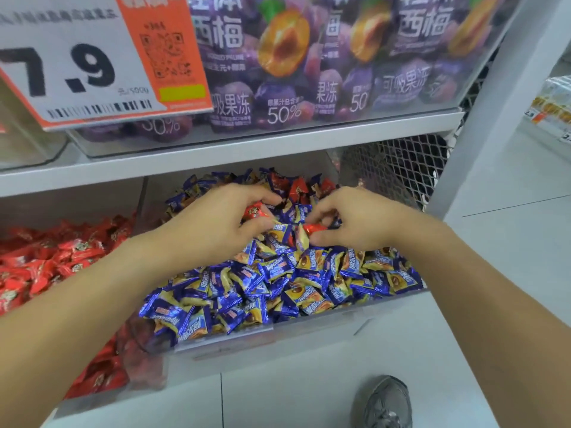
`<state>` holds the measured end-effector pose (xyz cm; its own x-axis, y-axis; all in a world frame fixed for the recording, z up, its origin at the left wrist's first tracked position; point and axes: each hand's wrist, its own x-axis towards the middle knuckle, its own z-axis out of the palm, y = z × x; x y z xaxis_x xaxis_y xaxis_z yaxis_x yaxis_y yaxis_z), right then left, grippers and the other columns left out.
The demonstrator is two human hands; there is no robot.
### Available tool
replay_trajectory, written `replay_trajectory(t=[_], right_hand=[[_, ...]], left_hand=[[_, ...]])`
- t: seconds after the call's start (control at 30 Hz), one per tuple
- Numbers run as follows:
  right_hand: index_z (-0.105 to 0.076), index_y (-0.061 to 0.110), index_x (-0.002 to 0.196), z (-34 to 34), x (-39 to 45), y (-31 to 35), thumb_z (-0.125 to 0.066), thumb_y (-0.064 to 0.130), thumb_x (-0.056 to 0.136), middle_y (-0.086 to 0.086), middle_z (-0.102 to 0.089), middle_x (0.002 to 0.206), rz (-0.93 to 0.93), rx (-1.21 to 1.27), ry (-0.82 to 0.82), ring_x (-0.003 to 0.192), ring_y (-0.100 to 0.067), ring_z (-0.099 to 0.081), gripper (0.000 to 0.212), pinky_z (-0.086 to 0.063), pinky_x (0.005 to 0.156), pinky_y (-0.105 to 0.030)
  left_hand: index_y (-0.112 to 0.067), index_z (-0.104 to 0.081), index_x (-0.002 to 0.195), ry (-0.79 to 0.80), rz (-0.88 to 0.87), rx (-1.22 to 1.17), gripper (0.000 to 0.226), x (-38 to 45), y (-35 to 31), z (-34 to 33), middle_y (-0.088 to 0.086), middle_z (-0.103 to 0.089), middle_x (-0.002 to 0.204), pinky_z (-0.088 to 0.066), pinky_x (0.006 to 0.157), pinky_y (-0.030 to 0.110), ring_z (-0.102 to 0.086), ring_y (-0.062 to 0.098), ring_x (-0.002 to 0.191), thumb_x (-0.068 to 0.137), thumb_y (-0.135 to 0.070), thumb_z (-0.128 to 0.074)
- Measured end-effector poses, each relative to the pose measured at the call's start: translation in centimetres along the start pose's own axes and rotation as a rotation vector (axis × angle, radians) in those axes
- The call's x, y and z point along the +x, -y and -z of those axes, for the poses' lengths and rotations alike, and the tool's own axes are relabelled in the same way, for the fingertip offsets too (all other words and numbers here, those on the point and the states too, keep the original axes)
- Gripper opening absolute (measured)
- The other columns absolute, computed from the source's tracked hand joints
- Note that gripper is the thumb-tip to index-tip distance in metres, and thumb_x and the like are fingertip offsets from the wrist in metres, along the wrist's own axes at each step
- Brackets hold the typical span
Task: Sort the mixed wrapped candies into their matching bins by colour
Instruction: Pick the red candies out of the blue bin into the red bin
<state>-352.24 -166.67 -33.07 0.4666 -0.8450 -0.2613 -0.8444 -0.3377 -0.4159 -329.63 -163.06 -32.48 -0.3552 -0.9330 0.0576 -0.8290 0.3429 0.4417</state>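
White metal shelving (247, 149) spans the view, everything placed relative to the clear blue-candy bin (309, 332) sitting on its lower level. Above that bin, on the upper shelf, a clear box of purple prune jelly pouches (309, 57); up and left of the bin, an orange and white price sign (92, 57) reading 7.9. Left of the bin and touching its side wall, a neighbouring bin of red wrapped candies (46, 261). Inside the bin, a heap of blue and yellow wrapped candies (278, 282) fills it to the front wall, with a few stray red candies (298, 189) mixed in at the back. Black mesh panel (398, 168) behind and right of the bin. Below the bin on pale floor, a grey shoe (387, 403). Both forearms reach over the bin from the near side. Left hand (213, 223) over the bin's middle, fingers curled round a red candy (256, 211). Right hand (355, 220) just beside it, near but not touching, thumb and fingers pinching another red candy piece (313, 227) at the heap's surface.
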Motion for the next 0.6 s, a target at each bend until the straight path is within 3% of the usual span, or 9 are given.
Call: replay_trajectory(t=[0.07,0.13,0.2,0.27,0.3,0.37,0.43,0.5,0.6], right_hand=[[-0.074,0.030,0.103,0.0,0.6,-0.1,-0.077,0.041,0.082,0.011,-0.069,0.097,-0.009,-0.001,-0.037,0.091,-0.009,-0.063,0.025,-0.048,0.087,-0.031],[-0.073,0.027,0.103,0.9,1.1,-0.3,-0.075,0.041,0.084,0.011,-0.068,0.102,-0.012,-0.051,-0.081,0.098,-0.012,-0.062,0.024,-0.048,0.090,-0.031],[-0.071,0.022,0.104,1.6,1.5,-0.5,-0.073,0.038,0.086,0.008,-0.067,0.101,-0.007,-0.015,-0.150,0.096,-0.014,-0.063,0.024,-0.049,0.088,-0.028],[-0.066,0.022,0.099,1.6,1.8,-0.6,-0.074,0.033,0.086,0.008,-0.066,0.095,-0.003,0.134,-0.257,0.085,-0.010,-0.063,0.019,-0.051,0.082,-0.024],[-0.062,0.023,0.101,1.5,1.9,-0.7,-0.073,0.029,0.087,0.008,-0.064,0.094,-0.007,0.167,-0.296,0.082,-0.008,-0.061,0.018,-0.051,0.078,-0.023],[-0.058,0.023,0.116,1.0,2.5,-1.5,-0.064,0.016,0.091,0.000,-0.061,0.106,-0.023,0.093,-0.288,0.090,-0.016,-0.059,0.026,-0.048,0.078,-0.026],[-0.060,0.020,0.119,0.7,3.4,-2.0,-0.054,0.004,0.090,-0.009,-0.058,0.119,-0.053,0.026,-0.230,0.101,-0.026,-0.058,0.034,-0.045,0.079,-0.026],[-0.066,0.019,0.100,0.4,4.5,-1.8,-0.050,0.002,0.085,-0.014,-0.058,0.118,-0.047,0.017,-0.228,0.095,-0.029,-0.058,0.027,-0.043,0.075,-0.021],[-0.055,0.019,0.067,0.8,5.5,-0.8,-0.054,0.007,0.079,-0.013,-0.059,0.086,-0.054,0.003,-0.221,0.071,-0.027,-0.051,0.017,-0.033,0.051,-0.019]], left_hand=[[-0.035,-0.064,0.115,0.007,0.028,-0.006,0.022,0.3,0.1,-0.1,-0.021,-0.067,0.103,-0.045,0.078,0.015,-0.060,-0.007,0.087,0.096,-0.039,-0.055],[-0.034,-0.062,0.107,-0.008,0.064,0.010,0.018,0.9,0.0,0.0,-0.018,-0.065,0.089,-0.038,0.062,0.008,-0.056,-0.010,0.073,0.098,-0.041,-0.048],[-0.034,-0.057,0.105,-0.037,0.106,0.017,0.018,1.5,-0.3,0.2,-0.014,-0.064,0.086,-0.040,0.061,0.017,-0.056,-0.005,0.070,0.100,-0.044,-0.043],[-0.028,-0.058,0.107,-0.091,0.126,0.003,0.019,2.4,-0.4,0.2,-0.008,-0.066,0.095,-0.044,0.070,0.026,-0.059,0.007,0.080,0.102,-0.035,-0.042],[-0.024,-0.059,0.106,-0.109,0.138,-0.025,0.019,2.9,-0.5,0.0,-0.004,-0.066,0.097,-0.046,0.071,0.027,-0.061,0.014,0.084,0.103,-0.028,-0.041],[-0.020,-0.057,0.108,-0.108,0.165,-0.043,0.021,4.3,-0.6,-0.7,-0.002,-0.062,0.099,-0.042,0.059,0.013,-0.059,0.014,0.077,0.103,-0.018,-0.037],[-0.015,-0.057,0.110,-0.080,0.152,0.019,0.019,5.8,-1.2,-1.6,0.001,-0.058,0.098,-0.039,0.054,0.015,-0.054,0.014,0.072,0.101,-0.019,-0.041],[-0.016,-0.058,0.101,-0.061,0.138,0.098,0.020,7.0,-1.5,-2.5,0.001,-0.057,0.089,-0.039,0.061,0.026,-0.055,0.020,0.079,0.092,-0.034,-0.055],[-0.017,-0.069,0.093,0.008,0.134,0.263,0.029,8.0,-1.2,-3.5,0.003,-0.063,0.088,-0.050,0.071,0.032,-0.062,0.027,0.086,0.082,-0.044,-0.067]])
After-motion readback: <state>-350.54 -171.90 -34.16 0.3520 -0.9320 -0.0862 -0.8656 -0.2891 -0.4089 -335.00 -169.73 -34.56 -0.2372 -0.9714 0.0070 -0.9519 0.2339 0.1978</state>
